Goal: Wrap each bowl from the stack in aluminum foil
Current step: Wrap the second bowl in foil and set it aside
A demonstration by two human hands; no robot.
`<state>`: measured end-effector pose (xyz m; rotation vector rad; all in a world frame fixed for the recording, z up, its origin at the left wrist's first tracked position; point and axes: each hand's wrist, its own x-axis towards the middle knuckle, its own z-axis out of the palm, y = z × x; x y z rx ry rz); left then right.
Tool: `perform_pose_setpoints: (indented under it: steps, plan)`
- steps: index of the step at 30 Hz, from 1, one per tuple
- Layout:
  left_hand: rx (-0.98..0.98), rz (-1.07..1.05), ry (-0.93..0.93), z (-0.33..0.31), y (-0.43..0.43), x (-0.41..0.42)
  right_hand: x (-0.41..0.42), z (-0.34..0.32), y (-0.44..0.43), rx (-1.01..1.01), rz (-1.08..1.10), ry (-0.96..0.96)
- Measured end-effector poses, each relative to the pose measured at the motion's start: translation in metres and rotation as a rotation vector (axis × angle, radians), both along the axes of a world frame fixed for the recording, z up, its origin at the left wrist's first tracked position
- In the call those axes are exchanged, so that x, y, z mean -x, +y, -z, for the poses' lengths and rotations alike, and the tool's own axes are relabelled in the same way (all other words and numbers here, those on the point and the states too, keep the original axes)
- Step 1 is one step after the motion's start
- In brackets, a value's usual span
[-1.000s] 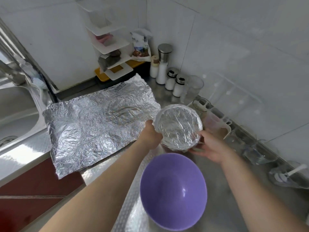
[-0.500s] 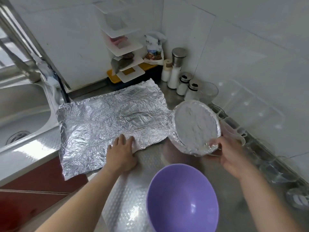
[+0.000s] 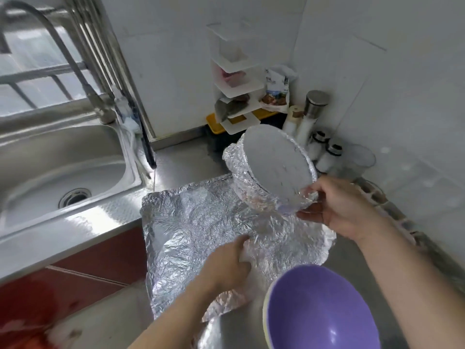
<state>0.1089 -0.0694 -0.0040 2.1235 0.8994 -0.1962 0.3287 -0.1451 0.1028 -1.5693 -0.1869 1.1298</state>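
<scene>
Head view, entries in order.

1. Your right hand [image 3: 337, 212]: fingers and thumb closed on the lower rim of the wrapped bowl [image 3: 271, 170]. The bowl is fully covered, tilted, and held in the air above the far right corner of the foil sheet [image 3: 196, 222].
2. Your left hand [image 3: 226, 265]: fingers curled round a bunched fold of that sheet. The sheet lies crumpled on the surface [image 3: 176, 162], its near edge overhanging the front.
3. Purple bowl [image 3: 319, 313]: bare and upright, at the sheet's near right corner. A pale rim shows under it, probably another bowl.

Step, as judged: one bowl finished, sheet being readied for the next.

Next move calls for: park the wrapped bowl on bare surface, smooth the sheet flat, and centre the purple bowl on it.
</scene>
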Motion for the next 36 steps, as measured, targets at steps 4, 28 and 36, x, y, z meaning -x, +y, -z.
perform_pose_setpoints:
  steps: [4,28,36]
  plan:
    - [0.622,-0.811,-0.654,-0.039,0.057,0.005,0.025,0.008,0.051,0.047,-0.068,-0.035]
    - [0.625,-0.975,-0.774,-0.026,0.313,-0.004,0.097,0.071,0.253,0.176,-0.044,0.239]
    - [0.541,-1.022,-0.74,-0.016,0.327,-0.019,0.117,0.081,0.262,0.133,0.214,0.452]
